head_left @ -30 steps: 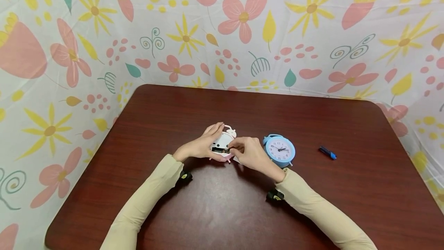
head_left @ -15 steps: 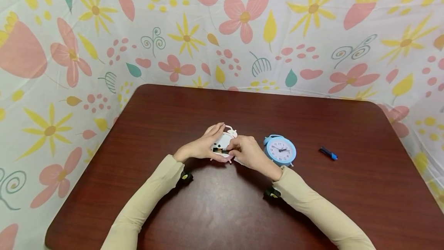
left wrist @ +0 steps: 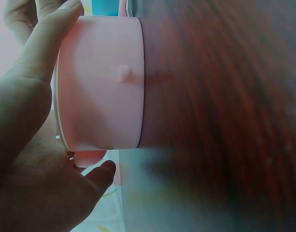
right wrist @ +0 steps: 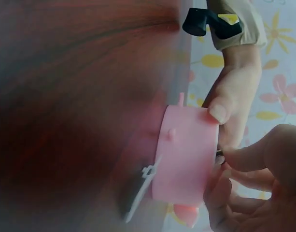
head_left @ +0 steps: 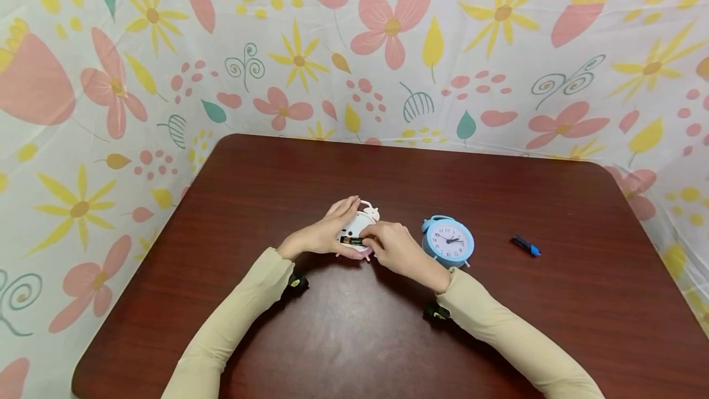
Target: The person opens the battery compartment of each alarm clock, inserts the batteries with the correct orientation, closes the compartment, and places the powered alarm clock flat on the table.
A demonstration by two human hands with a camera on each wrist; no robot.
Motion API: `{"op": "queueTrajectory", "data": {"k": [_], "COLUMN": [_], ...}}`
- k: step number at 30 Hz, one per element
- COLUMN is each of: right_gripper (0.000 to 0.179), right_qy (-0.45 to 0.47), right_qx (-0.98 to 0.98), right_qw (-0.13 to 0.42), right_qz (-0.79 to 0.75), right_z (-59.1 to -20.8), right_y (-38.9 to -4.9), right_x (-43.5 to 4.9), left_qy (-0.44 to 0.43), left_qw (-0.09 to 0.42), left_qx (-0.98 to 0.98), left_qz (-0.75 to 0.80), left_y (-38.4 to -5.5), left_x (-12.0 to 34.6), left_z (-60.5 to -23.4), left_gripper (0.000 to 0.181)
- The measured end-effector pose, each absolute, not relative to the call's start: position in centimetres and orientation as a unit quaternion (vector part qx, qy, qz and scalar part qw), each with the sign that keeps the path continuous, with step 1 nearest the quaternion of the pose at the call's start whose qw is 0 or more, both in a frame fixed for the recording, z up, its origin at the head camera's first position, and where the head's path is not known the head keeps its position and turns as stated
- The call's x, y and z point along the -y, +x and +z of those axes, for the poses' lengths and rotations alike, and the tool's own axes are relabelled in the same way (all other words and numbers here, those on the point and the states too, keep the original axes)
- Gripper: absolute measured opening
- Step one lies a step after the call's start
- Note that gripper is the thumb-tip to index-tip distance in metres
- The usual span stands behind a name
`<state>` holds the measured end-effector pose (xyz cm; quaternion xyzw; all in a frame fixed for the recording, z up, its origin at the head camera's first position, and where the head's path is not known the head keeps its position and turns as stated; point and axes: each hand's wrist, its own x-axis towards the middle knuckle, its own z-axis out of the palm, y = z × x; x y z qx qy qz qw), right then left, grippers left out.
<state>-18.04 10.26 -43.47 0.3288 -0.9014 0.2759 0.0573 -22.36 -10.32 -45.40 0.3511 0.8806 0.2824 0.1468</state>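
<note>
A pink alarm clock (head_left: 362, 252) lies face down on the table, its white back and open battery compartment facing up. My left hand (head_left: 324, 233) grips it from the left, thumb along the lower edge and fingers over the top side. In the left wrist view the pink casing (left wrist: 102, 87) shows beside the thumb. A dark battery (head_left: 351, 241) with a copper-coloured end lies along the compartment. My right hand (head_left: 396, 248) pinches at the battery's right end. In the right wrist view, thumb and fingers meet at a small dark end by the clock's back.
A white battery cover (right wrist: 140, 193) lies close to the clock in the right wrist view. Right of the hands a light blue alarm clock (head_left: 448, 241) stands facing up. Farther right is a blue-and-black marker (head_left: 526, 245) on the brown table (head_left: 277, 171). Floral cloth hangs behind.
The compartment showed a dark gap at its left one second ago; the battery now stretches along it. My right fingers have shifted slightly at its right end. My left hand keeps its hold.
</note>
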Motion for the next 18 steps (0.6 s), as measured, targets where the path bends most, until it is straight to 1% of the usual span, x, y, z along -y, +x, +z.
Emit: {"op": "queueTrajectory", "data": {"k": [5, 7, 15, 18], "right_gripper": [0.011, 0.009, 0.009, 0.007], "right_qy": [0.328, 0.327, 0.309, 0.307], "right_qx": [0.904, 0.904, 0.913, 0.910], "right_qw": [0.065, 0.068, 0.050, 0.056], "right_qz": [0.266, 0.266, 0.263, 0.272], "right_z": [-43.35, -43.30, -43.27, -43.57], "right_y": [-17.90, -17.98, -18.03, -17.91], "right_x": [-9.77, -9.64, -9.22, -9.26], "left_qy": [0.357, 0.360, 0.363, 0.364], "left_qw": [0.140, 0.139, 0.137, 0.138], "left_qx": [-0.878, -0.877, -0.876, -0.876], "left_qz": [0.286, 0.287, 0.284, 0.284], "left_y": [-22.40, -22.40, -22.48, -22.50], "left_x": [10.22, 10.18, 10.17, 10.20], "left_z": [-45.32, -45.29, -45.39, -45.41], "left_gripper": [0.113, 0.113, 0.113, 0.113]}}
